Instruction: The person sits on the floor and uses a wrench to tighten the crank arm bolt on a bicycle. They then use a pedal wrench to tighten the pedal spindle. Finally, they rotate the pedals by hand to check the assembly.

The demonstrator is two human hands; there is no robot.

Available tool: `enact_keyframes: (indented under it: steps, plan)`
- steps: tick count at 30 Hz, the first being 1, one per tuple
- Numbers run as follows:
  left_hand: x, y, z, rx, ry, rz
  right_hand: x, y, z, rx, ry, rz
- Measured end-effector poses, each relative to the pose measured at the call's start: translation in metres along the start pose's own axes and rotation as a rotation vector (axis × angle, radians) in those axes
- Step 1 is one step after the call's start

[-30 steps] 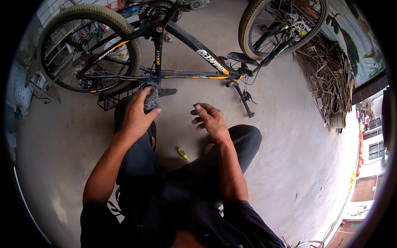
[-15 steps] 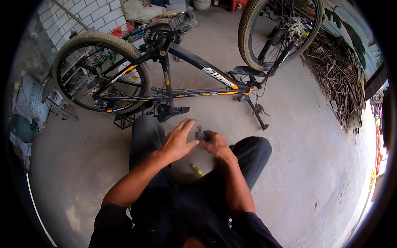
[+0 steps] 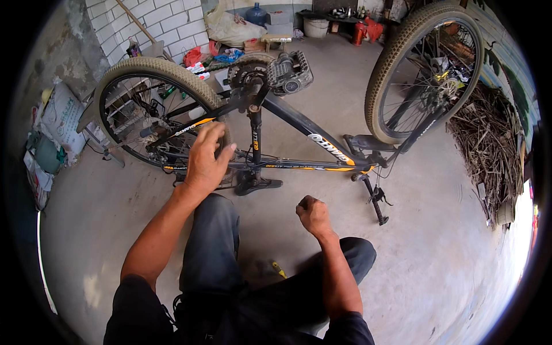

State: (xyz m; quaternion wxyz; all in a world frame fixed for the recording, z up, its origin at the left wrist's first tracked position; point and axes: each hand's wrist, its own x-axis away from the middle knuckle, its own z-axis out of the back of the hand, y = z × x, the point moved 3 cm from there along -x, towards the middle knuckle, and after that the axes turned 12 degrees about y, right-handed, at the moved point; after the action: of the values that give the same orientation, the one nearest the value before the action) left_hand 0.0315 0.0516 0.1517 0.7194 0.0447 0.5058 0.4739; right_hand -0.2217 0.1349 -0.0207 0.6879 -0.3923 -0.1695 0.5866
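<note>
A black bicycle (image 3: pixel 293 119) with orange and white markings stands upside down before me. My left hand (image 3: pixel 206 160) is raised with its fingers apart and holds nothing, in front of the frame tube beside the rear wheel (image 3: pixel 164 68). My right hand (image 3: pixel 314 215) is closed above my right knee; what its fingers hold, if anything, is hidden. Nearest that hand is the floor short of the handlebar end. Above the frame, a pedal (image 3: pixel 291 73) sticks up by the chainring (image 3: pixel 238 72).
The front wheel (image 3: pixel 382 86) rises at the right. A small yellow-handled item (image 3: pixel 279 269) lies between my legs. Bundled sticks (image 3: pixel 480 149) line the right wall. Sacks (image 3: pixel 63 115) stand at the left; a white bucket (image 3: pixel 315 27) and a red container (image 3: pixel 359 34) are at the back.
My left hand has moved up and left, away from my right hand, toward the rear wheel. My right hand has closed further, and the dark thing seen at it is out of sight. The view has tilted up.
</note>
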Motion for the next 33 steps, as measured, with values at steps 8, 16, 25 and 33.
enact_keyframes:
  steps: [8,16,25,33]
  plan:
    - [-0.128,0.002,-0.030,0.132,0.262,-0.180,0.000,0.033,-0.008,-0.025,-0.174,-0.186]
    - [-0.185,0.062,-0.079,0.707,-0.583,-0.019,-0.022,0.025,-0.033,0.115,-0.392,-0.294]
    - [-0.181,0.080,-0.080,0.440,-0.634,-0.026,0.028,0.011,-0.049,0.070,-0.552,-0.499]
    - [-0.186,0.086,-0.081,0.340,-0.755,-0.082,0.072,0.005,-0.045,0.108,-0.552,-0.656]
